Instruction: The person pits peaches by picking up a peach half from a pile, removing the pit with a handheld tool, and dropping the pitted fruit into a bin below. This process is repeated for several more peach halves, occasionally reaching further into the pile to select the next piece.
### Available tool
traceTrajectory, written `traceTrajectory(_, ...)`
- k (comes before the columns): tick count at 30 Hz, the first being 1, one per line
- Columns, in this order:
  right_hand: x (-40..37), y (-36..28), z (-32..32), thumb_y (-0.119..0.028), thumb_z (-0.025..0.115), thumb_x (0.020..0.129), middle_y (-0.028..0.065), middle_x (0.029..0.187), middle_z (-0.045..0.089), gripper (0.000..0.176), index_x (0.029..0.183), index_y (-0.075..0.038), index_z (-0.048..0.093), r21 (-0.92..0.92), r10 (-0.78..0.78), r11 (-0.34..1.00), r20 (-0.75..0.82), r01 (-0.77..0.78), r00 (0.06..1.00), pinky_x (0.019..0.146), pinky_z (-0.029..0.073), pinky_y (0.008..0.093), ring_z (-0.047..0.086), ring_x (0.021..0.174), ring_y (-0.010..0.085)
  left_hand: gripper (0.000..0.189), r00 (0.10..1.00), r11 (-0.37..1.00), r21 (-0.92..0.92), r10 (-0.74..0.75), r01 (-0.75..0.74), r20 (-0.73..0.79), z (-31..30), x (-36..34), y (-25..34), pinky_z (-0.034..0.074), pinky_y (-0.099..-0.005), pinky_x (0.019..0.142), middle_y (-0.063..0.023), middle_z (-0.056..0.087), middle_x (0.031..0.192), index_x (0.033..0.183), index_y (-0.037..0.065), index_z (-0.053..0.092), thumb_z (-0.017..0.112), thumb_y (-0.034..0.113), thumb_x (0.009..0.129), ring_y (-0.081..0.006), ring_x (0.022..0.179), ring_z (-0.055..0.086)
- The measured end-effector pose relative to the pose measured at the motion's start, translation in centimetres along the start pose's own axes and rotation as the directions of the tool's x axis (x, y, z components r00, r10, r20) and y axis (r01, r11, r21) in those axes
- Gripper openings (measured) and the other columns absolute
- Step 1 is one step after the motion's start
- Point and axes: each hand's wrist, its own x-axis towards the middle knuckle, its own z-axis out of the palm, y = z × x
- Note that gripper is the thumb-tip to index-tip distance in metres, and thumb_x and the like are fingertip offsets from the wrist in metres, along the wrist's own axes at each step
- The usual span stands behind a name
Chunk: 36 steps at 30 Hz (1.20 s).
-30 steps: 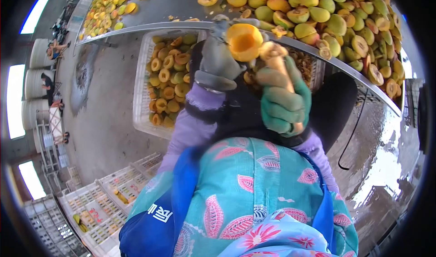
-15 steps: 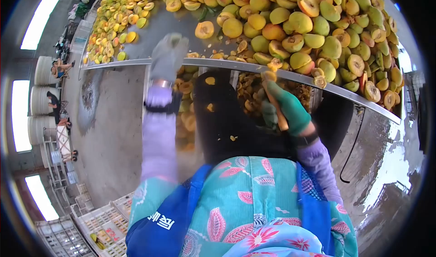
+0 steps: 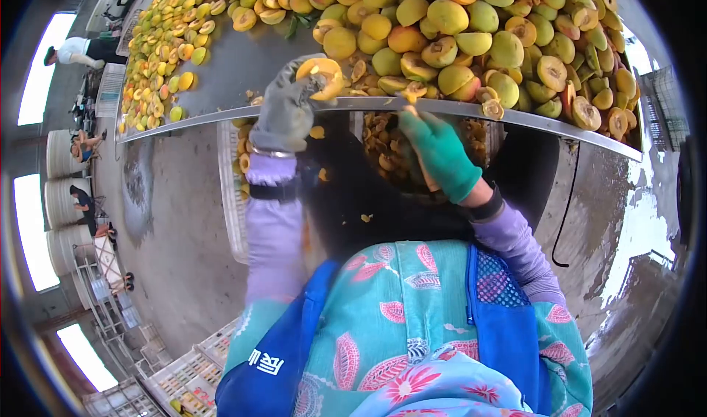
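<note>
My left hand, in a grey glove, grips a peach half just above the metal table edge, its cut face partly showing. My right hand, in a green glove, is closed around a wooden-handled tool. A scrap of yellow fruit sits by the tool's upper end, near the table edge; the working tip cannot be made out. Beyond both hands, a large heap of halved peaches covers the right part of the table.
A raised metal rim runs along the table's near side. Smaller fruit halves lie at the left. Under the table, a container holds fruit scraps. Plastic crates stand on the floor. Several people are in the background.
My left hand has come back from over the table and now holds a peach half. My right hand has shifted slightly left, still gripping the tool. The whole view has shifted a little.
</note>
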Motion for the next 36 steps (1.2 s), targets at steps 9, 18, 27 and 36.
traceTrajectory(9,0.8,0.8,2.1,-0.032,0.054,0.095,0.0193,0.059,0.057,0.031,0.087,-0.003,0.048,-0.781,-0.514,0.539,-0.008,0.316,0.858,0.05,0.045,0.0484,0.059,0.056,0.0401,0.03,0.964,0.93,0.269,0.265,-0.251,-0.016,7.1,-3.0,2.8,0.051,-0.0312,0.085,-0.0093,0.065,0.104,0.114,0.002,0.059,0.063,0.002,0.084,-0.0207,0.096,0.063)
traceTrajectory(18,0.6,2.4,2.9,-0.032,0.051,0.097,0.0223,0.063,0.058,0.032,0.09,-0.001,0.048,-0.737,-0.551,0.585,-0.055,0.339,0.833,0.052,0.045,0.0493,0.059,0.059,0.0419,0.025,0.922,0.792,-0.588,-0.335,0.165,-0.193,9.8,-2.7,6.2,0.052,-0.0252,0.068,-0.0046,0.066,0.087,0.1,0.0,0.065,0.052,0.022,0.098,-0.0109,0.077,0.063)
traceTrajectory(27,1.2,3.8,2.2,-0.022,0.052,0.095,0.0215,0.079,0.06,0.024,0.094,0.002,0.05,-0.668,-0.458,0.639,0.069,0.382,0.886,0.054,0.046,0.0416,0.06,0.069,0.0351,0.026,0.963,0.937,-0.318,-0.206,0.143,-0.174,9.3,-1.5,5.0,0.051,-0.0231,0.069,-0.005,0.068,0.081,0.098,-0.003,0.066,0.056,0.022,0.096,-0.0105,0.072,0.06)
traceTrajectory(36,-0.4,-1.0,4.5,-0.045,0.043,0.099,-0.0025,0.056,0.042,0.033,0.084,-0.016,0.051,0.344,0.099,0.927,0.158,-0.149,0.982,0.04,0.032,0.0249,0.037,0.043,0.0101,0.021,0.99,0.969,-0.209,-0.138,0.133,-0.009,8.0,0.2,6.9,0.05,-0.022,0.071,-0.0053,0.068,0.083,0.103,-0.003,0.066,0.057,0.014,0.095,-0.0116,0.082,0.063)
